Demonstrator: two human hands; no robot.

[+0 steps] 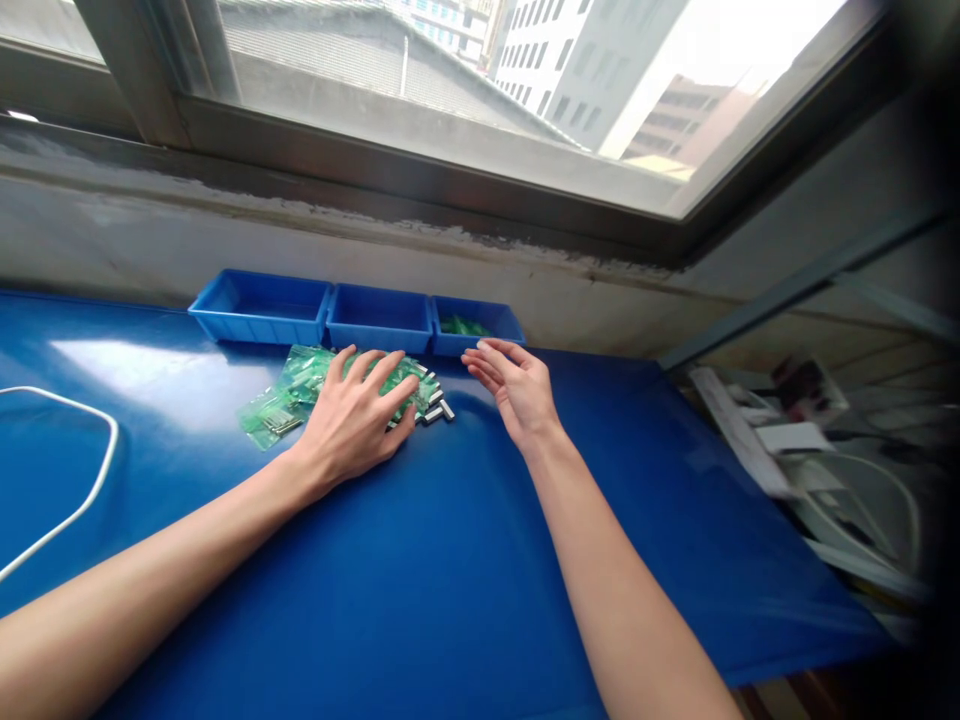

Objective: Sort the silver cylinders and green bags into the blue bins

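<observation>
My left hand (360, 410) lies with its fingers spread over a pile of clear green-tinted plastic bags (304, 375) and small silvery metal pieces (433, 412). The hand covers much of the pile, so its middle is hidden. Just in front of the right-hand blue bin (506, 325), my right hand (517, 385) hovers with its fingers loosely stretched to the left and somewhat apart. Nothing shows in its fingers. Some green items (463, 326) lie inside that bin.
Two more blue bins, a left one (259, 325) and a middle one (379, 338), stand in the same row along the wall. A white cable (112, 440) curves across the blue table (420, 600) at left. Beyond the right edge is blurred clutter (795, 440).
</observation>
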